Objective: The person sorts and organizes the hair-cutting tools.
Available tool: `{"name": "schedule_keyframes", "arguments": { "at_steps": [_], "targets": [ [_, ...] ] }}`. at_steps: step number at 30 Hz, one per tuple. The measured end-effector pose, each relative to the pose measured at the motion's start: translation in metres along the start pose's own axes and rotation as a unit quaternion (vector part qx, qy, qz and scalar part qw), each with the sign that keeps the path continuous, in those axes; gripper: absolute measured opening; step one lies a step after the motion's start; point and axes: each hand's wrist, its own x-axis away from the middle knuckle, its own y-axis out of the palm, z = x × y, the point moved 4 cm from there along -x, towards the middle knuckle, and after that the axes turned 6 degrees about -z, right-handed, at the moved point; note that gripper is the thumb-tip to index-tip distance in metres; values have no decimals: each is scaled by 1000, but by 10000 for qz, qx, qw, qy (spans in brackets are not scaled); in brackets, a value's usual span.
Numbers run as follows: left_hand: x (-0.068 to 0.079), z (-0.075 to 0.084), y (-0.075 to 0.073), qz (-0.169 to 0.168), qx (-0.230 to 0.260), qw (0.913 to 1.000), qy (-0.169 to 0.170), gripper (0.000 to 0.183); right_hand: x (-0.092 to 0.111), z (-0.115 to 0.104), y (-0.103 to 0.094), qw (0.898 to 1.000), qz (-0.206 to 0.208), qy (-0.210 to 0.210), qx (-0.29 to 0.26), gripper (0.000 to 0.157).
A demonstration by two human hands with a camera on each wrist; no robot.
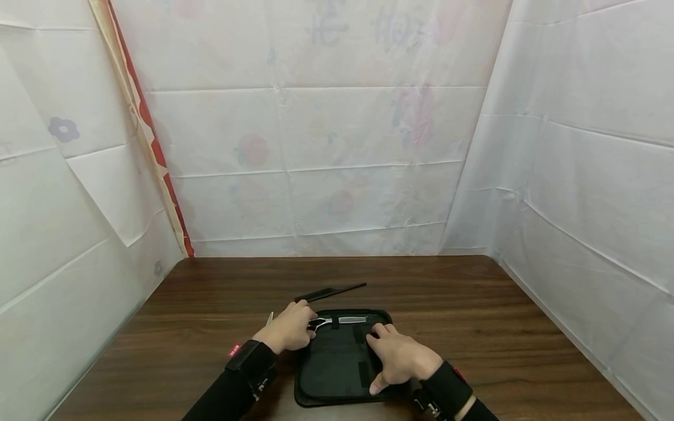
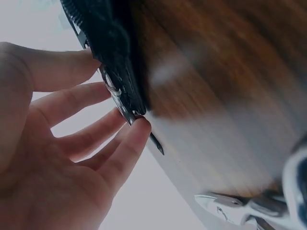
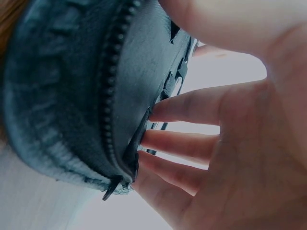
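A black zip case (image 1: 337, 371) lies unfolded on the table before me. Along its far edge, silver scissors (image 1: 325, 321) sit under a strap, blades to the right and finger rings at the left side. My left hand (image 1: 288, 328) holds the scissors by the rings, thumb on the near side. In the left wrist view, the fingertips sit around the rings beside the case edge (image 2: 112, 38). My right hand (image 1: 402, 354) presses on the case's right part with fingers spread. Its fingertips touch the inner panel beside the zipper (image 3: 111, 86) in the right wrist view.
A black comb (image 1: 329, 291) with a long thin tail lies on the wooden table (image 1: 437, 292) behind the case. Another silver scissors-like tool (image 2: 240, 208) lies left of the case, its tip showing past my left hand. White sheets (image 1: 337, 128) hang around the table.
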Motion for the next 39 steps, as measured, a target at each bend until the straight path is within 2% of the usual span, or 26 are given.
{"name": "schedule_keyframes", "arguments": {
  "at_steps": [9, 22, 39],
  "targets": [
    [2, -3, -2, -105, 131, 9998, -47, 33, 0, 1, 1, 10000, 24, -50, -11, 91],
    [-1, 1, 0, -356, -310, 9988, -152, 32, 1, 1, 1, 10000, -16, -70, -20, 91],
    [-1, 4, 2, -250, -321, 9992, -34, 33, 0, 0, 0, 10000, 49, -30, -7, 92]
  ]
}}
